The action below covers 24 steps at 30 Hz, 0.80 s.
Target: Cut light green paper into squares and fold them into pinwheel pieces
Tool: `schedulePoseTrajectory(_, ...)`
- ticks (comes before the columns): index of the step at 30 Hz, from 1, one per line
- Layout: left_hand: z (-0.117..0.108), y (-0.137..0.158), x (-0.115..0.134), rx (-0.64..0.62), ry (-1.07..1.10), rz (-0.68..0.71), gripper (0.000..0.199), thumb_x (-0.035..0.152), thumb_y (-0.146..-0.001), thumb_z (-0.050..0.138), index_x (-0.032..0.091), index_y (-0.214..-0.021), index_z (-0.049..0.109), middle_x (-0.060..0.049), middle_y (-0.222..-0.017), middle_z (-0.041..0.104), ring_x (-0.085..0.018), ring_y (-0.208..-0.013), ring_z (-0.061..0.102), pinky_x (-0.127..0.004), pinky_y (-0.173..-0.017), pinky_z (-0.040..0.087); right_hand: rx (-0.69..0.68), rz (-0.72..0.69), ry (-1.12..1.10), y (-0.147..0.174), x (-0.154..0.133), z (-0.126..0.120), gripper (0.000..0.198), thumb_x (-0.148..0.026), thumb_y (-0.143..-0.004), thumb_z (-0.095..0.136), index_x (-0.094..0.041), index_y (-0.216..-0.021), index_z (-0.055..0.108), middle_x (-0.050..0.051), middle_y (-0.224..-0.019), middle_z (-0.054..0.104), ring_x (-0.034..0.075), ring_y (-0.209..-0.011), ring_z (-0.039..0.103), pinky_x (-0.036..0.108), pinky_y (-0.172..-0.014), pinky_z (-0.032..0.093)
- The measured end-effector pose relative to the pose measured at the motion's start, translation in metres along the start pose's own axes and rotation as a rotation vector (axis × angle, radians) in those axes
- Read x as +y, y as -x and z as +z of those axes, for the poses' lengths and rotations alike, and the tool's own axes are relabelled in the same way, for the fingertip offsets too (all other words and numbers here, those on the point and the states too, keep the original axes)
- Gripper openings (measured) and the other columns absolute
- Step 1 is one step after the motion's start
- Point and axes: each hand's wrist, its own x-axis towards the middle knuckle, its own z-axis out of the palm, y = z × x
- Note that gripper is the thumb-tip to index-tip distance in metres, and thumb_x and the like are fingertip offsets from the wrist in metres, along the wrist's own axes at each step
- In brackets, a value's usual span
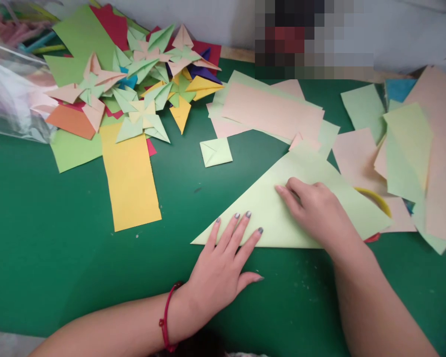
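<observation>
Left hand (219, 267) spread flat across the near edge of a pale-green paper triangle (262, 201) extending toward one o'clock, long edge running nine-to-three. Right hand (315, 210), at two o'clock from it, curled upon the paper; pinching cannot be determined.

Matt, smooth paper forms the triangular sheet (262, 193) and folded stars (143, 115); the bag (15, 94) is glossy clear plastic (visibly creased), the worktop (59, 238) smooth, faintly shiny.
</observation>
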Motion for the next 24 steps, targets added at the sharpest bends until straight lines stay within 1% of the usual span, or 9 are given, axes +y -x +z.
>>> schedulePoseTrajectory(5,0.0,0.0004,0.0008,-0.013,0.02,-0.011,0.07,0.06,-0.085,0.029,0.021,-0.142,0.021,-0.012,-0.15,0.014,-0.029,-0.138,0.011,-0.051,-0.108,0.016,0.004,0.001,0.015,0.0,-0.0001,0.0009,0.032,-0.033,-0.091,0.039,-0.02,-0.062,0.035,-0.004,-0.045,0.036,0.012,-0.044,0.03,0.025,-0.051,0.022)
schedulePoseTrajectory(11,0.0011,0.0003,0.0014,-0.015,0.031,-0.02,0.07,0.06,-0.085,0.031,0.021,-0.142,0.021,-0.012,-0.151,0.012,-0.03,-0.138,0.011,-0.052,-0.108,0.015,0.04,0.006,0.065,0.0008,-0.0012,0.0041,0.031,-0.032,-0.091,0.038,-0.02,-0.063,0.039,-0.003,-0.046,0.041,0.012,-0.043,0.029,0.026,-0.051,0.02)
schedulePoseTrajectory(19,0.0022,-0.0003,0.0006,-0.016,0.024,-0.024,0.07,0.06,-0.085,0.03,0.021,-0.142,0.022,-0.012,-0.151,0.013,-0.03,-0.138,0.01,-0.053,-0.107,0.015,0.037,0.024,0.058,0.0012,-0.0018,0.0044,0.032,-0.033,-0.091,0.038,-0.019,-0.063,0.041,-0.002,-0.046,0.044,0.012,-0.042,0.03,0.026,-0.052,0.02)
schedulePoseTrajectory(24,0.0025,-0.0005,0.0023,-0.004,0.016,-0.032,0.071,0.06,-0.084,0.032,0.021,-0.142,0.021,-0.015,-0.15,0.014,-0.031,-0.138,0.01,-0.054,-0.107,0.017,0.025,0.03,0.057,0.0009,-0.0024,0.0027,0.032,-0.033,-0.091,0.038,-0.019,-0.063,0.041,-0.003,-0.046,0.043,0.012,-0.042,0.031,0.027,-0.051,0.019)
